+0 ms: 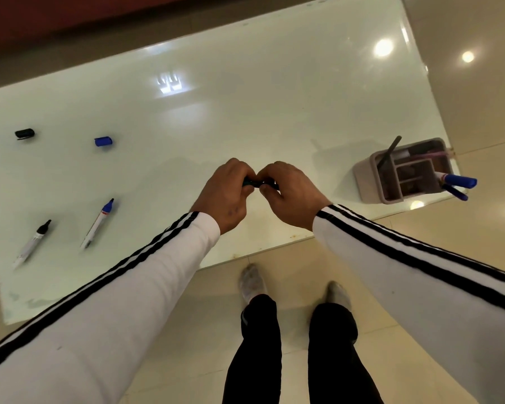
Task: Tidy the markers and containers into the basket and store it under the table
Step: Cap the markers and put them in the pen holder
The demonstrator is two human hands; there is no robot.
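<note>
Now, your left hand [225, 196] and right hand [290, 195] meet almost knuckle to knuckle above the near middle of the table [245, 112]. Both have their fingers curled tight round a short dark marker [260, 183] that bridges the small gap between them. So little of it shows that its colour could be dark green or black, and I cannot tell whether its cap is on. Your white sleeves [146, 281] carry black stripes down to the wrists. Off to your left an uncapped blue marker [98, 224] lies flat with its tip pointing away from you, and an uncapped black marker [32, 243] lies roughly parallel farther left, the two apart. Beyond them, farther from you, a blue cap [103, 141] and a black cap [24, 133] lie on their sides, well apart. To your right the basket [365, 176], a pale divided organiser, stands upright near the table's right edge. A capped blue marker [458, 180] leans out over its right side with a slimmer blue pen [455, 193] just beneath, and a dark rod [389, 151] slants out of its left compartment.
</note>
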